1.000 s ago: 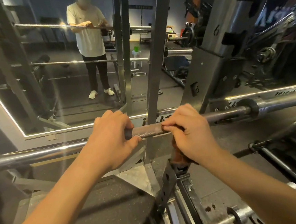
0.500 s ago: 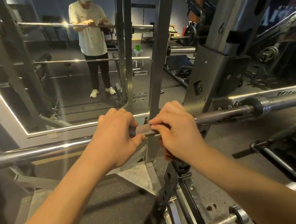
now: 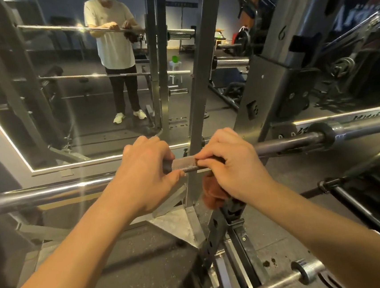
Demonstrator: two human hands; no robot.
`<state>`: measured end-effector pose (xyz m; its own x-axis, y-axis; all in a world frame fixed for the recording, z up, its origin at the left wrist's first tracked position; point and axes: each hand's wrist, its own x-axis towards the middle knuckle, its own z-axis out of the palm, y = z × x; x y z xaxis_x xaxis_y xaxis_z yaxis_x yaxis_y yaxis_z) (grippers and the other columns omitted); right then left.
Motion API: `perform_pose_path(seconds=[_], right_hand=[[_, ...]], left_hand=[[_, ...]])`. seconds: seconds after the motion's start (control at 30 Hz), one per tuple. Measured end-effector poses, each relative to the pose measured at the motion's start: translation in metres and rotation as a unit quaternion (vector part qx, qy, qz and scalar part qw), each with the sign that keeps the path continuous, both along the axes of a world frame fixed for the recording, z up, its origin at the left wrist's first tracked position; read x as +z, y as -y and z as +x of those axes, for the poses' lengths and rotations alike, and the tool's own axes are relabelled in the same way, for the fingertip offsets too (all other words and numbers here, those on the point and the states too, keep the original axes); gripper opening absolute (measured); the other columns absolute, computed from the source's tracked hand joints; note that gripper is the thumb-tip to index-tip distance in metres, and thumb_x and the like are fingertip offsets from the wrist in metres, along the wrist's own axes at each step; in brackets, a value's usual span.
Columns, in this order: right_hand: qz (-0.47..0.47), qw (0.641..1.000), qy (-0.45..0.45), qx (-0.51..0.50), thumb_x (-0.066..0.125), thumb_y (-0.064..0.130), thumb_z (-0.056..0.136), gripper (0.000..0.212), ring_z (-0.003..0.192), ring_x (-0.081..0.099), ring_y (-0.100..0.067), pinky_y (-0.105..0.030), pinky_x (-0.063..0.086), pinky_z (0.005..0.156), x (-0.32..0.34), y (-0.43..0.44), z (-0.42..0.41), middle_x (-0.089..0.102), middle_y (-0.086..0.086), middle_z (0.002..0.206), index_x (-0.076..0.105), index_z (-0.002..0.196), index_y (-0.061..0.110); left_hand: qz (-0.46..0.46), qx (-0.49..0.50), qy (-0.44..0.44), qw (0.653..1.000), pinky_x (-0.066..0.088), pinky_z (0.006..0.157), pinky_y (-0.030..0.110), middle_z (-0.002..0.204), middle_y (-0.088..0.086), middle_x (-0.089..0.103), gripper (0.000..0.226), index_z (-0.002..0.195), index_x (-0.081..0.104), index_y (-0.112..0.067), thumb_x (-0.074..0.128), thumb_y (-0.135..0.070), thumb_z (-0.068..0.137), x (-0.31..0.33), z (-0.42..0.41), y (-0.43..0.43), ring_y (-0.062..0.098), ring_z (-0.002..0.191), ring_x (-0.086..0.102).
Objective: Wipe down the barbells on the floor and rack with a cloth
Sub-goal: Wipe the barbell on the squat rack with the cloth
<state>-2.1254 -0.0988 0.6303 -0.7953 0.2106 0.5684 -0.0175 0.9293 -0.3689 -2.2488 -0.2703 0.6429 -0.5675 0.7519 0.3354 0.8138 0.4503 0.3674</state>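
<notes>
Steel barbell: heavy, rigid, knurled between grips. Left grip clenches bare shaft; right grip clamps soft cloth around it.

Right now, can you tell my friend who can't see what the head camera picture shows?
Two bare hands hold a racked barbell: the left hand grips the shaft, the right hand holds a brown cloth against it. A mirror behind reflects the person.

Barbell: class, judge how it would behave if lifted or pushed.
Probably stiff and heavy: the barbell is a long metal shaft. Being round, it may roll. Its knurling between left hand and right hand, which holds the cloth, should resist slipping.
</notes>
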Motion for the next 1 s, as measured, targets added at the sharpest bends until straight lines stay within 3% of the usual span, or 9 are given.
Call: perform_pose_path(seconds=[0.17,0.37,0.47,0.57,0.63,0.7,0.83,0.9,1.0], right_hand=[[-0.003,0.998,-0.027,-0.050,0.076,0.008,0.088,0.012,0.096,0.052,-0.005,-0.016,0.045,0.085,-0.008,-0.010,0.015,0.060,0.010,0.093,0.078,0.096,0.017],[-0.015,0.997,-0.073,0.012,0.076,0.008,0.089,0.008,0.096,0.055,-0.015,-0.026,0.047,0.083,-0.017,0.020,-0.004,0.062,0.001,0.094,0.079,0.096,0.011],[-0.126,0.992,-0.017,-0.011,0.076,0.015,0.090,0.012,0.105,0.058,-0.007,-0.025,0.048,0.094,-0.021,0.023,0.021,0.063,0.014,0.101,0.079,0.098,0.023],[-0.257,0.966,0.013,-0.037,0.076,0.015,0.090,0.019,0.108,0.063,-0.004,-0.024,0.051,0.098,-0.023,0.026,0.043,0.066,0.018,0.105,0.077,0.096,0.033],[-0.298,0.953,0.009,-0.042,0.073,0.008,0.091,0.027,0.109,0.064,-0.003,-0.023,0.051,0.099,-0.023,0.030,0.052,0.068,0.018,0.107,0.076,0.098,0.034],[-0.346,0.938,-0.005,-0.036,0.066,-0.002,0.091,0.034,0.109,0.065,-0.004,-0.025,0.052,0.097,-0.020,0.034,0.059,0.069,0.016,0.108,0.077,0.100,0.030],[-0.430,0.902,-0.039,0.008,0.060,0.003,0.086,0.032,0.110,0.067,-0.015,-0.033,0.056,0.094,-0.012,0.048,0.062,0.069,0.002,0.112,0.076,0.105,0.023],[-0.471,0.880,-0.048,0.036,0.057,0.005,0.082,0.037,0.110,0.069,-0.021,-0.036,0.058,0.094,-0.013,0.056,0.062,0.070,-0.002,0.113,0.074,0.111,0.022],[-0.512,0.856,-0.048,0.051,0.056,-0.006,0.094,0.044,0.113,0.069,-0.024,-0.043,0.057,0.097,-0.016,0.065,0.062,0.071,-0.001,0.116,0.071,0.120,0.026]], left_hand=[[0.006,0.002,-0.002,1.000,0.038,0.095,0.036,0.092,-0.017,0.048,0.024,0.097,0.059,-0.032,0.072,-0.051,0.089,0.000,0.000,0.000,0.013,0.096,0.043],[-0.002,0.001,-0.004,1.000,0.032,0.088,0.033,0.089,-0.019,0.047,0.023,0.092,0.057,-0.033,0.074,-0.049,0.088,0.001,-0.001,-0.002,0.012,0.094,0.041],[-0.019,0.007,-0.015,1.000,0.032,0.089,0.034,0.091,-0.019,0.048,0.024,0.098,0.059,-0.035,0.071,-0.053,0.089,0.006,0.001,-0.001,0.012,0.097,0.042],[-0.065,0.043,-0.074,0.994,0.031,0.097,0.039,0.112,-0.015,0.052,0.032,0.115,0.061,-0.037,0.064,-0.058,0.091,0.002,0.007,0.000,0.015,0.111,0.041],[-0.041,0.042,-0.120,0.991,0.030,0.095,0.043,0.122,-0.007,0.057,0.040,0.121,0.065,-0.032,0.069,-0.053,0.086,-0.007,0.014,0.005,0.021,0.114,0.043],[0.034,0.008,-0.126,0.991,0.025,0.087,0.039,0.114,-0.008,0.060,0.036,0.114,0.069,-0.032,0.064,-0.054,0.087,-0.013,0.027,0.011,0.020,0.107,0.044],[0.057,-0.062,0.092,0.992,0.031,0.092,0.032,0.098,-0.028,0.059,0.056,0.101,0.068,-0.045,0.035,-0.087,0.083,-0.016,0.052,0.017,-0.004,0.101,0.044],[0.059,-0.095,0.204,0.972,0.042,0.096,0.035,0.097,-0.025,0.064,0.056,0.100,0.069,-0.047,0.042,-0.090,0.076,-0.023,0.057,0.018,-0.002,0.103,0.050],[0.104,-0.102,0.272,0.951,0.050,0.087,0.029,0.094,-0.019,0.069,0.044,0.099,0.071,-0.044,0.060,-0.079,0.075,-0.029,0.059,0.024,0.004,0.095,0.060]])
